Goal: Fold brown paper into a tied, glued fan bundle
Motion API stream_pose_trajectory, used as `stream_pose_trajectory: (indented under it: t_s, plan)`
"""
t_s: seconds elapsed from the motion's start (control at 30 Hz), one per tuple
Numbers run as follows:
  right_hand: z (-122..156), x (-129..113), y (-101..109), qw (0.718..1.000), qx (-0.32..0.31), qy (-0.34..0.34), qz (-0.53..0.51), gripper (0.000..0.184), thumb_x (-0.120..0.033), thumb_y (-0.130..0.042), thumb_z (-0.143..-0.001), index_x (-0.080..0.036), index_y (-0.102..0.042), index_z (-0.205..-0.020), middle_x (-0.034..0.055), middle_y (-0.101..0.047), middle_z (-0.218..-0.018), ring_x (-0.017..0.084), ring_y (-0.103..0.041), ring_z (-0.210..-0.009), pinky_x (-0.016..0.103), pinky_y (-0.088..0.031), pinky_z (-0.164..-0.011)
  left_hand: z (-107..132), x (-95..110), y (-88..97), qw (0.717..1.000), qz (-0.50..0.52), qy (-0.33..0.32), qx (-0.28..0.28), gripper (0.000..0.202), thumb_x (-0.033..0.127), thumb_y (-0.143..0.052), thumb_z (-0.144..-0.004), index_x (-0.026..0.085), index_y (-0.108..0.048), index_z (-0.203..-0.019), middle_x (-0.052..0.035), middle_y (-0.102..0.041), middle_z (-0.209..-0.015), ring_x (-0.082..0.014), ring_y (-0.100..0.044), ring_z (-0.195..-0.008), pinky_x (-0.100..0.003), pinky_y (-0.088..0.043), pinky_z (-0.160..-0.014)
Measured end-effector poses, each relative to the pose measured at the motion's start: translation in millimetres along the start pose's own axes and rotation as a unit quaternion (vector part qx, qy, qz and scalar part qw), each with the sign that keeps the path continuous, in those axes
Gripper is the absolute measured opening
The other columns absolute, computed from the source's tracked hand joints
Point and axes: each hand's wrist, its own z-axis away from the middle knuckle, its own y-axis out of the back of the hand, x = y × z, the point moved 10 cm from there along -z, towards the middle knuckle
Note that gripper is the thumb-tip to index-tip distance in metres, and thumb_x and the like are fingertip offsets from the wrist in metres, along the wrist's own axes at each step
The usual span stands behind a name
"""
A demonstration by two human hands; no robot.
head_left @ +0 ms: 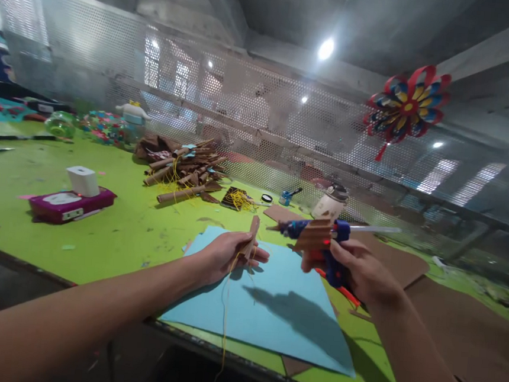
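Note:
My left hand is closed on a small rolled brown paper piece, pinched upright between thumb and fingers. A thin yellow string hangs down from it past the table edge. On the right, my right hand grips a dark blue glue gun, its nozzle pointing left and a clear glue stick jutting out of the back. A striped brown piece covers part of the gun's body; whether it is attached I cannot tell. Below both hands lies a light blue sheet.
Rolled brown paper tubes with yellow string lie piled at the back. A purple box bearing a white adapter sits left. Behind stand a blue jar and a lidded pot. Brown sheets spread right.

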Motion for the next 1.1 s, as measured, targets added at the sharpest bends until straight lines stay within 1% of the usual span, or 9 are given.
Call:
stream_pose_trajectory:
  t_s: [0.1,0.17,0.23,0.33,0.43,0.57,0.7,1.0,1.1]
  plan:
    - [5,7,-17,0.996,-0.037,-0.029,0.07,0.036,-0.044,-0.048,-0.087,-0.013,-0.066,-0.091,0.0108,-0.066,-0.081,0.016,-0.059,-0.068,0.026,-0.047,-0.057,-4,-1,1.4,1.0,-0.006,-0.023,-0.013,0.027,0.029,-0.048,-0.083,0.007,-0.063,-0.08,-0.0191,-0.07,-0.084,-0.0232,-0.067,-0.074,-0.035,-0.05,-0.073]
    - [4,14,-19,0.992,-0.035,-0.044,0.112,0.037,-0.046,-0.049,-0.087,-0.014,-0.065,-0.093,0.0071,-0.063,-0.074,0.01,-0.051,-0.054,0.021,-0.04,-0.045,-5,0,2.4,0.999,-0.01,-0.037,-0.017,0.025,0.029,-0.049,-0.082,0.008,-0.062,-0.081,-0.0182,-0.069,-0.083,-0.0234,-0.066,-0.073,-0.035,-0.05,-0.071]
    - [1,20,-18,0.989,-0.027,-0.047,0.137,0.037,-0.046,-0.05,-0.086,-0.014,-0.063,-0.1,0.0025,-0.058,-0.067,0.006,-0.043,-0.046,0.019,-0.035,-0.04,-6,-1,2.4,0.999,-0.016,-0.04,-0.019,0.025,0.029,-0.049,-0.082,0.007,-0.062,-0.082,-0.0181,-0.069,-0.083,-0.0235,-0.066,-0.074,-0.035,-0.05,-0.071]
    - [-2,23,-17,0.986,-0.021,-0.044,0.158,0.037,-0.046,-0.05,-0.087,-0.015,-0.062,-0.104,-0.0005,-0.052,-0.063,0.005,-0.04,-0.045,0.018,-0.034,-0.04,-4,-2,-0.1,0.999,-0.024,-0.028,-0.026,0.028,0.031,-0.049,-0.082,0.007,-0.063,-0.084,-0.0177,-0.069,-0.084,-0.0235,-0.066,-0.076,-0.034,-0.049,-0.071]
    - [-3,22,-20,0.986,-0.029,-0.045,0.159,0.038,-0.047,-0.048,-0.087,-0.013,-0.064,-0.094,0.0028,-0.058,-0.069,0.006,-0.043,-0.047,0.019,-0.035,-0.041,-2,0,-3.7,0.999,-0.026,-0.028,-0.03,0.026,0.03,-0.048,-0.082,0.008,-0.064,-0.084,-0.0152,-0.069,-0.081,-0.0221,-0.065,-0.075,-0.033,-0.049,-0.071]
    - [-5,19,-27,0.985,-0.048,-0.042,0.162,0.04,-0.047,-0.044,-0.089,-0.012,-0.063,-0.089,0.0096,-0.065,-0.081,0.011,-0.056,-0.063,0.02,-0.039,-0.046,2,3,-1.0,0.999,-0.039,-0.026,0.009,0.023,0.023,-0.048,-0.079,0.01,-0.063,-0.068,-0.0109,-0.066,-0.066,-0.0158,-0.058,-0.057,-0.027,-0.044,-0.057]
    - [-6,19,-24,0.986,-0.033,-0.032,0.162,0.038,-0.045,-0.045,-0.089,-0.012,-0.063,-0.088,0.0104,-0.066,-0.082,0.012,-0.058,-0.065,0.02,-0.038,-0.046,5,3,-2.7,0.999,-0.041,-0.008,0.014,0.026,0.023,-0.047,-0.078,0.011,-0.062,-0.061,-0.01,-0.063,-0.057,-0.0154,-0.054,-0.051,-0.027,-0.04,-0.053]
    - [-5,25,-22,0.983,-0.019,-0.059,0.17,0.039,-0.047,-0.043,-0.089,-0.013,-0.063,-0.086,0.0083,-0.065,-0.076,0.009,-0.052,-0.058,0.02,-0.038,-0.046,1,3,3.8,0.998,-0.04,-0.022,0.031,0.022,0.02,-0.049,-0.077,0.01,-0.065,-0.068,-0.0116,-0.068,-0.069,-0.0163,-0.059,-0.06,-0.028,-0.043,-0.06]
    - [-4,20,-25,0.982,-0.03,-0.044,0.18,0.039,-0.047,-0.043,-0.089,-0.013,-0.063,-0.082,0.0074,-0.065,-0.075,0.009,-0.051,-0.057,0.02,-0.037,-0.046,0,2,1.7,0.999,-0.038,-0.025,0.013,0.024,0.022,-0.048,-0.078,0.008,-0.066,-0.073,-0.0141,-0.069,-0.074,-0.0182,-0.061,-0.064,-0.028,-0.044,-0.061]
